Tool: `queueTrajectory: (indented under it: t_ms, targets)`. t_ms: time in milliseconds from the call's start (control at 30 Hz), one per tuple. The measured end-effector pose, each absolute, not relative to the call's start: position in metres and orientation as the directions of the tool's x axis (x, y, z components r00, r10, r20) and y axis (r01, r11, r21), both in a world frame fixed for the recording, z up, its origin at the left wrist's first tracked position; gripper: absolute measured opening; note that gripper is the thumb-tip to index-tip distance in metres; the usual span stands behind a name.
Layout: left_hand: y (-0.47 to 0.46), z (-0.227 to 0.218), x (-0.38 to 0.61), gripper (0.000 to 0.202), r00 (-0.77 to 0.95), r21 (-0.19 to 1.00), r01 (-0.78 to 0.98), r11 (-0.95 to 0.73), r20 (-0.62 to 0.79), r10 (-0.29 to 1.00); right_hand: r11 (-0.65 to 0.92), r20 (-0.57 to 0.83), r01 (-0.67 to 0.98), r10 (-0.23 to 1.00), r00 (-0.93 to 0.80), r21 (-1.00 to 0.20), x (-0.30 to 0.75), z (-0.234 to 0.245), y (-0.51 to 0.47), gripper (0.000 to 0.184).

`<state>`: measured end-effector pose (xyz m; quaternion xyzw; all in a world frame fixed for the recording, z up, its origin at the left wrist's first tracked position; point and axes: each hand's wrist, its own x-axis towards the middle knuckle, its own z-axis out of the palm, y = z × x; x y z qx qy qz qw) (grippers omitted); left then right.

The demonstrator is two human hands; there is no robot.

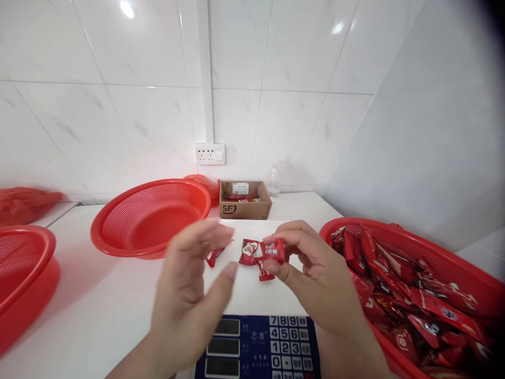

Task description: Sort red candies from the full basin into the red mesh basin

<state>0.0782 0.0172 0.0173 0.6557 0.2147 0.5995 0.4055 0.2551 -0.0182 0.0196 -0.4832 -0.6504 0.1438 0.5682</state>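
My right hand (315, 268) pinches a small red candy packet (274, 249) between thumb and fingers, above the white table (252, 300). To the left, my left hand (191, 289) is held with thumb and fingers apart and nothing between them; it is slightly blurred. Between the hands lies a red packet with a white label (249, 251), and a smaller red packet (265, 271) is below it, partly covered. Another red packet (214, 256) shows behind the left fingers, mostly hidden.
A digital scale's blue keypad (258, 347) is nearest me. At right stands a red basket (394, 239) full of red packets. Red plastic baskets (152, 184) (27, 234) sit on the left. A cardboard box (246, 211) and a clear plastic bottle (274, 181) stand by the wall.
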Motion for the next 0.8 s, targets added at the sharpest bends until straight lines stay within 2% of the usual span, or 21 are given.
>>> queueTrajectory:
  t_ms: [100, 233, 333, 467, 633, 733, 800]
  targets:
    - [0.016, 0.027, 0.074, 0.036, -0.096, 0.706, -0.327, -0.629, 0.637, 0.765, 0.333, 0.418, 0.577, 0.908, 0.016, -0.746, 0.26, 0.021, -0.015, 0.012]
    - [0.016, 0.032, 0.073, 0.034, -0.153, 0.698, -0.317, -0.642, 0.631, 0.761, 0.214, 0.184, 0.752, 0.975, -0.124, -0.624, 0.256, 0.015, -0.006, 0.026]
    - [0.017, 0.031, 0.076, 0.037, -0.102, 0.712, -0.252, -0.656, 0.654, 0.749, 0.18, 0.183, 0.81, 0.979, -0.092, -0.558, 0.255, 0.014, -0.005, 0.037]
    - [0.016, 0.031, 0.078, 0.041, -0.07, 0.715, -0.194, -0.672, 0.673, 0.737, 0.141, 0.232, 0.812, 0.973, -0.007, -0.566, 0.268, 0.017, -0.013, 0.03]
    - [0.016, 0.037, 0.069, 0.041, -0.106, 0.697, -0.175, -0.696, 0.689, 0.717, 0.017, 0.252, 0.859, 0.959, 0.131, -0.512, 0.288, 0.007, -0.009, 0.042]
    - [0.018, 0.039, 0.062, 0.038, -0.128, 0.683, -0.22, -0.697, 0.688, 0.714, -0.127, 0.111, 0.868, 0.973, 0.204, -0.481, 0.289, -0.009, 0.002, 0.054]
    - [0.019, 0.041, 0.058, 0.038, -0.134, 0.679, -0.274, -0.681, 0.674, 0.726, -0.148, 0.013, 0.868, 0.985, 0.174, -0.475, 0.283, -0.018, 0.006, 0.054]
